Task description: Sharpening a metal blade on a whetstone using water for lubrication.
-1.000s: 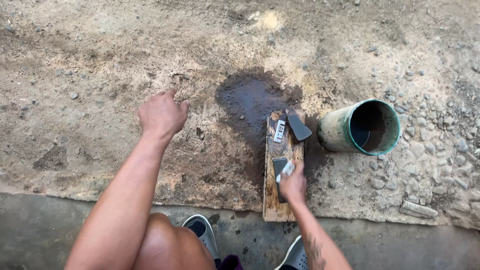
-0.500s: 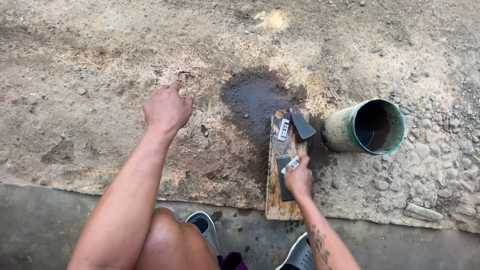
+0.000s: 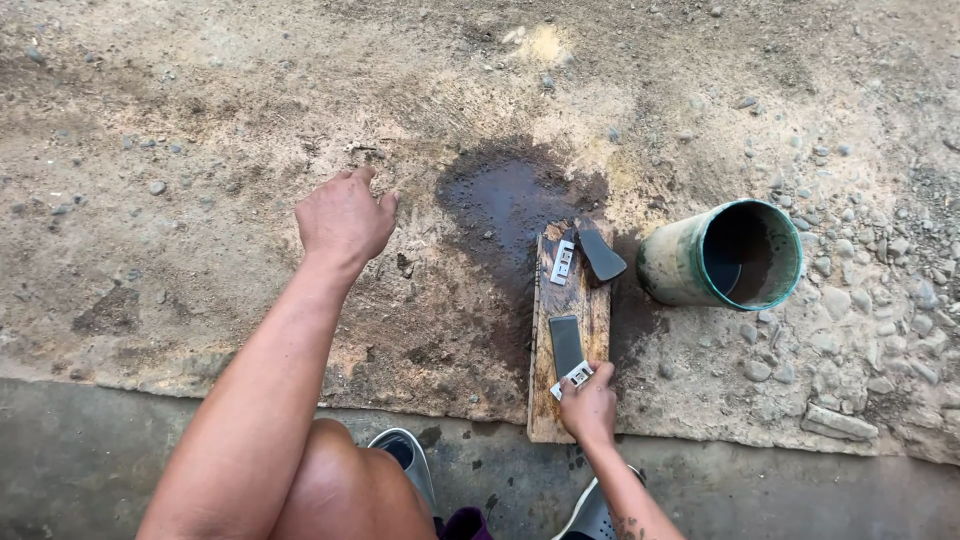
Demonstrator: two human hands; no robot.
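Plank (image 3: pixel 570 330) lies lengthwise on the ground (image 3: pixel 200 150), pipe section (image 3: pixel 722 255) just to its right.

On the plank: flat stone (image 3: pixel 566 344) at the middle, small tagged piece (image 3: pixel 563 262) and wedge-shaped stone (image 3: pixel 600 254) at the far end. Wet patch (image 3: pixel 510 200) beyond the far end. Right hand (image 3: pixel 588 405) at the plank's near end, touching the flat stone. Left hand (image 3: pixel 345 218) well left, above the ground. Concrete strip (image 3: pixel 100 450) nearest, feet on it.

Single head-worn view, looking steeply down from above at dirt ground (image 3: pixel 200 120). Medium distance: both forearms, knee, shoes enter from bottom edge. Wooden board (image 3: pixel 568 330) near centre, green cylinder (image 3: pixel 720 255) right. No second view to compare.
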